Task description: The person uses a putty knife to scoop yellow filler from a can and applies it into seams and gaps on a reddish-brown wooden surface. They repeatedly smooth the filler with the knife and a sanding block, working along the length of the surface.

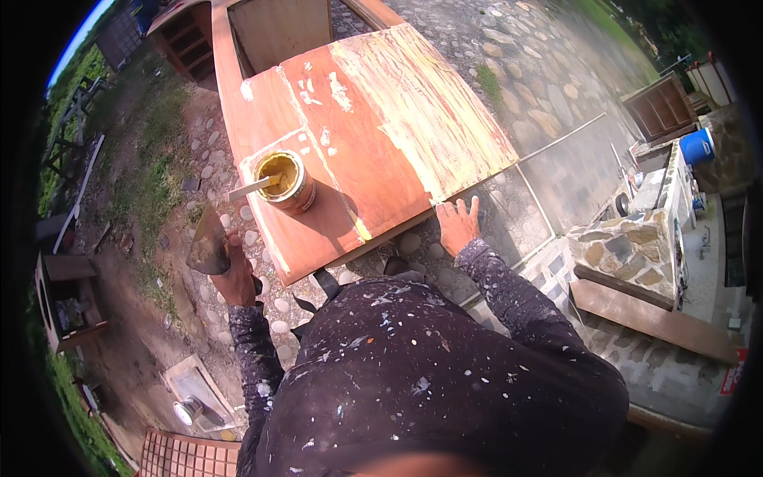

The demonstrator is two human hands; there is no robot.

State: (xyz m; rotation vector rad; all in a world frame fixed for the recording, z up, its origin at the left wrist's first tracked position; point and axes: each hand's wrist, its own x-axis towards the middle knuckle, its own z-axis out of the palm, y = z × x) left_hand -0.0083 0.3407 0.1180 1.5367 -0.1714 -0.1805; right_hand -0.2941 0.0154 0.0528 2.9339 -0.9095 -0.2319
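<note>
My left hand (236,273) is closed round a putty knife with a broad, stained blade (208,243), held off the left side of the wooden panel (358,163). My right hand (458,225) rests with spread fingers on the panel's near edge, empty. Cream filler coats the panel's right part in streaks; thin lines and patches of it mark the reddish wood on the left. An open can (296,191) of yellowish-brown paste stands on the left part, a flat stick (253,188) leaning out over its rim.
Behind the panel lies a wooden frame (225,48). Cobblestones (548,87) surround the work. At right are a stone-faced counter (628,250), a brown board (648,318) and a blue bucket (697,147). A small wooden cabinet (67,302) stands at left; a white can (187,409) lies lower left.
</note>
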